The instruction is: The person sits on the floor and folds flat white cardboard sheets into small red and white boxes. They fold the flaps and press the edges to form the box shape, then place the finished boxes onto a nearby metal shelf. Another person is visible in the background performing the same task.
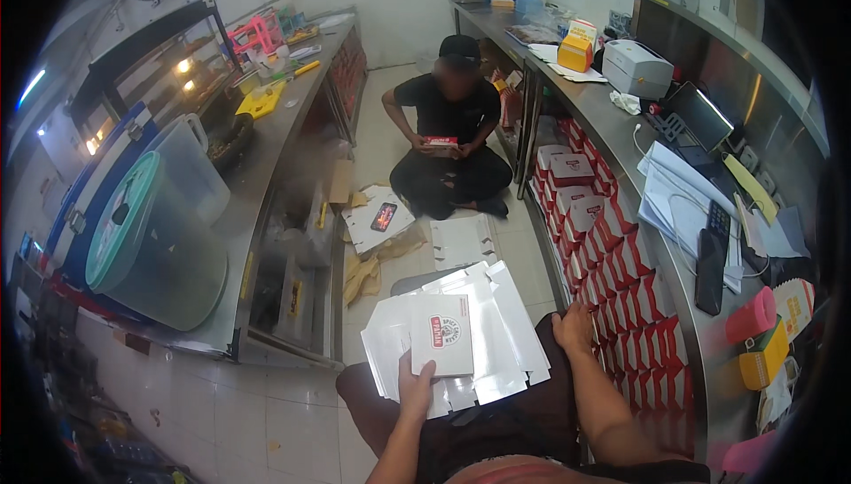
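Note:
My left hand (415,388) grips the near edge of a flat white cardboard takeaway box (454,358) with a red and black print, thumb on top. Beneath it, a stack of flat, shiny white box blanks (510,342) lies fanned across my lap. My right hand (573,328) rests by my right knee, close to the shelved boxes, holding nothing, its fingers loosely apart. Opposite me a person (450,129) in dark clothes sits cross-legged on the floor, both hands on a small red and white box (440,144).
Folded red and white boxes (620,307) fill the shelf under the right counter (612,112). A phone (384,216) lies on white cardboard, beside brown paper (362,278). More blanks (463,241) lie on the floor. A large lidded plastic container (168,253) stands on the left counter.

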A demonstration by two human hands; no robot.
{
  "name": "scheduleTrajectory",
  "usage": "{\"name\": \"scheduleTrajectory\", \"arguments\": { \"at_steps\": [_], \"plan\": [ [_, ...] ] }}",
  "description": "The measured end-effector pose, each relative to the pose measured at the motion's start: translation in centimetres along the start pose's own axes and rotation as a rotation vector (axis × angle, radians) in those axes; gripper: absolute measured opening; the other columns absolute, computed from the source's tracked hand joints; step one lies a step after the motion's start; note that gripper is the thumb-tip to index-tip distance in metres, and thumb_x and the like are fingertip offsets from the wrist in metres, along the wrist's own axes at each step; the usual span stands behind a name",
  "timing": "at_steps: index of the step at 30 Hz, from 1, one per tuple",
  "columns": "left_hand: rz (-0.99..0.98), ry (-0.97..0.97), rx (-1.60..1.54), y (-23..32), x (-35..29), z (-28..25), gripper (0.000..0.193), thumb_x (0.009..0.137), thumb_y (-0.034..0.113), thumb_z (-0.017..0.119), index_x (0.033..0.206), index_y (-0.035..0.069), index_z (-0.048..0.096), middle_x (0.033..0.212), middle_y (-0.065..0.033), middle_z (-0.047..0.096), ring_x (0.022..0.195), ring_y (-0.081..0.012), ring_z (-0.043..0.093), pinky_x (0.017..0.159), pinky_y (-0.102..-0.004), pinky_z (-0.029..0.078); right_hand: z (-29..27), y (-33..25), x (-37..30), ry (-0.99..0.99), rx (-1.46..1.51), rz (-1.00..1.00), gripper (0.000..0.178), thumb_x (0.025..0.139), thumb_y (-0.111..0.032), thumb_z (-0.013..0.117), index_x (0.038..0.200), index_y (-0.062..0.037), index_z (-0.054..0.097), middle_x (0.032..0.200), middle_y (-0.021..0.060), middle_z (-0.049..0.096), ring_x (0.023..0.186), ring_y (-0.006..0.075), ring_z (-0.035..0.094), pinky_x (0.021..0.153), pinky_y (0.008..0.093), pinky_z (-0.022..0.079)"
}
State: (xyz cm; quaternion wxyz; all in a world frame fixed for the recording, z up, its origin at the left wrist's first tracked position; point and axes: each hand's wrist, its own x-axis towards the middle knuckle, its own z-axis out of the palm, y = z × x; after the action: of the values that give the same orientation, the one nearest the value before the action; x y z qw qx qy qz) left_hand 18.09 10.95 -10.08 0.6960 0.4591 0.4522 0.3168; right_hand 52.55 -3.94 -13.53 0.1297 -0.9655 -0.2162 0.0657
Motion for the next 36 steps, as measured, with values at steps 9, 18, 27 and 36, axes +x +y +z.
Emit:
{"name": "scheduleTrajectory", "arguments": {
  "at_steps": [9,18,27,36],
  "plan": [
    [-0.011,-0.01,-0.008,1.4,-0.7,1.0,0.064,0.099,0.015,0.067,0.151,-0.001,0.034,0.138,-0.0184,0.056,0.115,-0.0252,0.064,0.092,-0.0387,0.058,0.2,-0.6,0.1,0.115,-0.086,-0.095,0.046,0.091,-0.037,0.072,0.117,0.0004,0.067,0.127,0.0226,0.061,0.123,0.043,0.057,0.106,0.0525,0.047],
    [-0.032,0.005,0.028,1.3,-0.5,1.1,0.061,0.099,0.01,0.062,0.151,-0.004,0.033,0.136,-0.022,0.056,0.118,-0.0276,0.063,0.095,-0.0388,0.058,0.3,-0.1,0.0,0.118,-0.103,-0.116,0.05,0.093,-0.038,0.07,0.121,0.0027,0.064,0.128,0.0241,0.062,0.122,0.0428,0.059,0.102,0.0515,0.051],
    [0.057,0.01,0.306,-0.5,0.5,0.2,0.073,0.093,0.022,0.073,0.151,-0.006,0.038,0.141,-0.0281,0.052,0.129,-0.0371,0.056,0.106,-0.0474,0.049,-0.6,2.4,0.8,-0.088,0.038,-0.098,0.047,0.093,-0.037,0.071,0.116,0.0029,0.069,0.12,0.0287,0.067,0.111,0.0468,0.066,0.095,0.0545,0.053],
    [1.243,0.04,1.073,27.0,-1.4,5.2,0.12,0.076,0.053,0.085,0.167,0.007,0.022,0.172,-0.0304,0.006,0.158,-0.0514,0.007,0.125,-0.0617,0.015,-22.8,-17.1,1.8,0.465,0.357,-0.789,0.105,0.08,-0.042,0.086,0.162,-0.0038,0.031,0.161,0.0349,0.032,0.148,0.0492,0.035,0.122,0.0525,0.03]
  ]
}}
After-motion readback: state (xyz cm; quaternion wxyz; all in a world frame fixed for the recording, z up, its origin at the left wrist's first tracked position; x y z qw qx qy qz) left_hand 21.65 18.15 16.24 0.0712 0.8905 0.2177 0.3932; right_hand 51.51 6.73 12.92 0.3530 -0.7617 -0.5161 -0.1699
